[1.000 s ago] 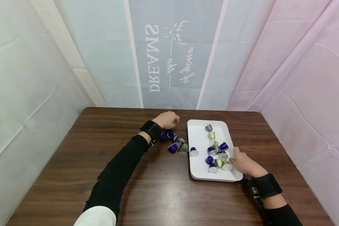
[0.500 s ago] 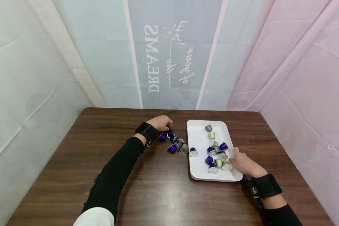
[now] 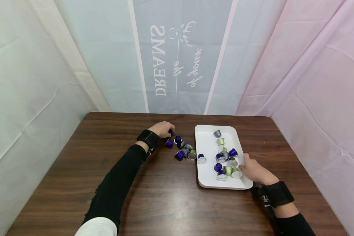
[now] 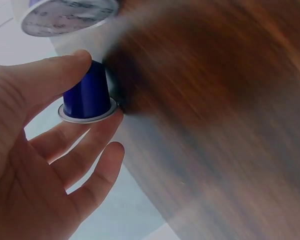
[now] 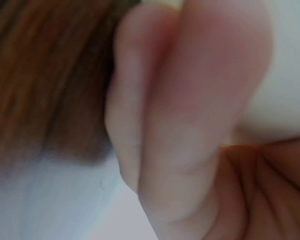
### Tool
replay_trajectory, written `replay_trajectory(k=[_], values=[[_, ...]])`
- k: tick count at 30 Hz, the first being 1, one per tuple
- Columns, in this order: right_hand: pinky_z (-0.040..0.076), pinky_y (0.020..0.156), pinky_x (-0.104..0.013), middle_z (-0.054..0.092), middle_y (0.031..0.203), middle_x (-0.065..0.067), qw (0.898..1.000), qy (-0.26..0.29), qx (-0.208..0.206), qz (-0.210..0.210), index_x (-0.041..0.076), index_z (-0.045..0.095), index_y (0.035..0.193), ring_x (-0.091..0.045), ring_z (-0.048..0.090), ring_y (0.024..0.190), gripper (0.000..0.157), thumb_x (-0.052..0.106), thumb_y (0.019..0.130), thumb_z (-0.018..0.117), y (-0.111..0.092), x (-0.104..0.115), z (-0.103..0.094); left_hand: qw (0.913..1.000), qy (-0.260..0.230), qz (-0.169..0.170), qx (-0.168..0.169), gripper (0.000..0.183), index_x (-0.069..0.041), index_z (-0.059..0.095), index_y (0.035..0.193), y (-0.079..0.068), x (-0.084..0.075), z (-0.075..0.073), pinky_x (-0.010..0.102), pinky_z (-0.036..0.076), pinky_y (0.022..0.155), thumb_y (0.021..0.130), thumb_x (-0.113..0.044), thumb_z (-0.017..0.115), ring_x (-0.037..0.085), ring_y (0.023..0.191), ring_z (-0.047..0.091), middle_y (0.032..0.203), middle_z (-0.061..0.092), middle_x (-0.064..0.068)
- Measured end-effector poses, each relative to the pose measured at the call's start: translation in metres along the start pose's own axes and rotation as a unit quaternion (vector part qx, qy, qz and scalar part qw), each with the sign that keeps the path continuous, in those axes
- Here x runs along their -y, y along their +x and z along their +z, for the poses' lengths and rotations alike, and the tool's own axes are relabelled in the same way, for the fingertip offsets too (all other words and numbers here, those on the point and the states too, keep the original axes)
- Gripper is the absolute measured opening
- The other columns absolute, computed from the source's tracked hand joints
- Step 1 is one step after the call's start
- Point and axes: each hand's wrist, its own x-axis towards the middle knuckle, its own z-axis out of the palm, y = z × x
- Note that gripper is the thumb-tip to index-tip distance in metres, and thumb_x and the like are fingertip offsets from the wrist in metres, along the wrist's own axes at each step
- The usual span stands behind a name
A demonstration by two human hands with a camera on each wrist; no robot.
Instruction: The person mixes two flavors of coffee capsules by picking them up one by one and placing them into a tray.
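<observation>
Left hand has its thumb and fingers clamped on a blue capsule, thumb against the narrow end and a finger at the rim, while the other fingers hang loosely apart. The capsule is near the far edge of the table, about midway along it; whether it is clear of the wood, I cannot tell. Such a smooth, tapered cup would probably slip from a pinch at the narrow end alone, so the finger under the rim seems worth keeping, with light pressure to spare the lid.

Another blue one lies just beside the hand, on the side toward the table's near edge. Next to it sits the pile, blue, grey and green, reaching almost to the tray; a raised wrist and tucked spare fingers should avoid scattering it.

Right hand grips the tray's wall on the side facing the table's right edge, close to the tray's near corner, thumb apparently inside. Capsules inside lie tipped in a loose cluster, so that grip is best kept level and still. Beyond the far edge hangs a printed cloth
</observation>
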Motion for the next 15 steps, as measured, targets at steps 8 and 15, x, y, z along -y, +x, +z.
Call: replay_trajectory(k=[8, 15], values=[[0.044, 0.083, -0.051, 0.037, 0.124, -0.047, 1.0, 0.0, 0.002, 0.003, -0.022, 0.018, 0.127, -0.042, 0.05, 0.11, 0.052, 0.012, 0.097, 0.045, 0.0, 0.0, -0.001, 0.9986, -0.033, -0.033, -0.026, 0.023, -0.012, 0.063, 0.115, -0.01, 0.014, 0.005, 0.037, 0.045, 0.085, 0.092, -0.011, 0.058, 0.022, 0.099, 0.055, 0.115, 0.059, 0.008], [0.043, 0.085, -0.052, 0.035, 0.125, -0.047, 1.0, 0.0, 0.004, 0.007, -0.022, 0.017, 0.128, -0.044, 0.048, 0.113, 0.054, 0.013, 0.098, 0.044, 0.0, 0.001, -0.001, 0.9935, -0.076, -0.045, -0.072, 0.026, -0.011, 0.063, 0.117, -0.02, 0.03, 0.006, 0.038, 0.044, 0.081, 0.092, -0.011, 0.055, 0.022, 0.093, 0.053, 0.115, 0.058, 0.01]])
